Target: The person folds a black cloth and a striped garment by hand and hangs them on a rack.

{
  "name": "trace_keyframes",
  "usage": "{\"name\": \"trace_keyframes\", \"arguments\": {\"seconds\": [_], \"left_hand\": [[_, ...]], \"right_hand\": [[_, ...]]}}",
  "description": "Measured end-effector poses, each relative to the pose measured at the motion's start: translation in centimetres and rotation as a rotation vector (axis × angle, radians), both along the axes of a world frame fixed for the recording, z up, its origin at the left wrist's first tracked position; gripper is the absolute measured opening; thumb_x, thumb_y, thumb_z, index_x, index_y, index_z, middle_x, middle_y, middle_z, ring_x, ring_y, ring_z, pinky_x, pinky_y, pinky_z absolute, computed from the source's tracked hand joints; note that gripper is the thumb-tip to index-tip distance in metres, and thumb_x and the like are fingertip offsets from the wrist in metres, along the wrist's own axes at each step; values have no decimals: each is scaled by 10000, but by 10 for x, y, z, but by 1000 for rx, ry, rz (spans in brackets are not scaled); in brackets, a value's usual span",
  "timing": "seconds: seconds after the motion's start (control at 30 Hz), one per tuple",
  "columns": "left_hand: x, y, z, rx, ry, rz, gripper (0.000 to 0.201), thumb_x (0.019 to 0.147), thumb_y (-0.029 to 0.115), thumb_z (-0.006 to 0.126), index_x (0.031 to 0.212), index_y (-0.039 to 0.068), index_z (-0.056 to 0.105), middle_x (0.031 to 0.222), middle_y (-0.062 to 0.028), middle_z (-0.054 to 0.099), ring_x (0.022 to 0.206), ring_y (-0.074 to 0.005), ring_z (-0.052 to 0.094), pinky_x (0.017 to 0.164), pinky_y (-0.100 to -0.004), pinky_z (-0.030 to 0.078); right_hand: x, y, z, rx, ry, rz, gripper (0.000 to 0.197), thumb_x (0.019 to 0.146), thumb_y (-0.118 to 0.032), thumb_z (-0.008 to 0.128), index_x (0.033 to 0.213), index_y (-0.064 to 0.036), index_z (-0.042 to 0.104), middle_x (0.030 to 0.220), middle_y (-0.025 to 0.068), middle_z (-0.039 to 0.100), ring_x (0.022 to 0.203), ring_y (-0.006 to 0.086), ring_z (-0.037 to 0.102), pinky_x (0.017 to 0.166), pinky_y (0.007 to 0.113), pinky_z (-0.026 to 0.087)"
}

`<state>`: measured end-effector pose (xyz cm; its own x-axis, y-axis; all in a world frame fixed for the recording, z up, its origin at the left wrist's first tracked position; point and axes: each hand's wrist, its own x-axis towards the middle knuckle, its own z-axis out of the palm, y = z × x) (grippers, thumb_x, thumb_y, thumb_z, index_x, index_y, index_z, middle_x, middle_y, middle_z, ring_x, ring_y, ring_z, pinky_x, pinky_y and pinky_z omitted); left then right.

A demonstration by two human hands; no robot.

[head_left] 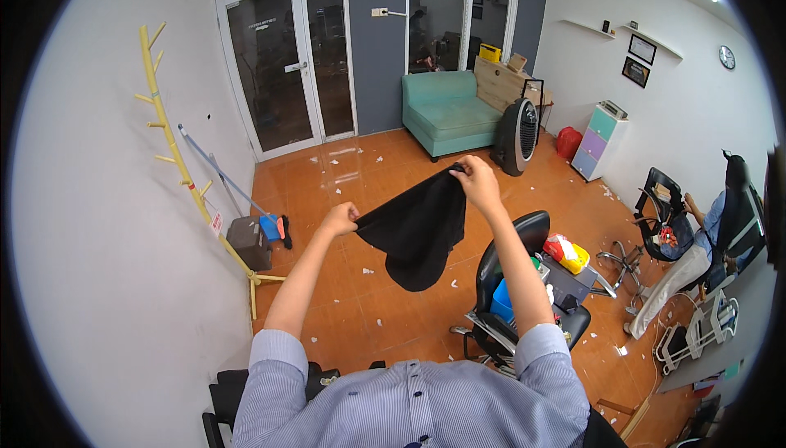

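Observation:
A piece of black cloth (420,231) hangs in the air in front of me, stretched between my two hands. Its upper edge slopes up from left to right, and a rounded lower part droops below. My left hand (340,219) pinches the lower left corner with closed fingers. Higher up, my right hand (477,180) grips the upper right corner between thumb and fingers. Both arms reach forward. Whether the cloth is a garment or a cover, I cannot make out.
A yellow coat stand (176,137) leans along the left wall, by a grey bin (249,243). White scraps litter the orange tiled floor (344,301). A black office chair (532,239) bears boxes and packets at right. Behind stand a green sofa (446,112) and black cooler (517,137). A person (684,260) sits far right.

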<state>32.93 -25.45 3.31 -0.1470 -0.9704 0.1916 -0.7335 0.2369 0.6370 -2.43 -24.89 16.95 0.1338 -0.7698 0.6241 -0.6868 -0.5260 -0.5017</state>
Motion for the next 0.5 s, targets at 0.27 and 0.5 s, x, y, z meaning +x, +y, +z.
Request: {"name": "trace_keyframes", "arguments": {"seconds": [0.27, 0.5], "left_hand": [[10, 28, 43, 134, 284, -229, 224, 705, 2, 702, 873, 52, 564, 879, -58, 614, 771, -137, 592, 692, -278, 489], [-19, 67, 100, -60, -141, -485, 167, 748, -50, 626, 907, 2, 627, 918, -103, 611, 797, -195, 597, 722, -295, 479]], "right_hand": [[-44, -16, -43, 159, -61, -29, 264, 739, -215, 736, 848, 1, 630, 764, 92, 640, 713, 230, 625, 627, 342, 478], [-56, -36, -68, 271, -537, 99, 162, 800, -102, 695, 812, 4, 573, 581, 42, 573, 447, 86, 530, 409, 229, 430]]}}
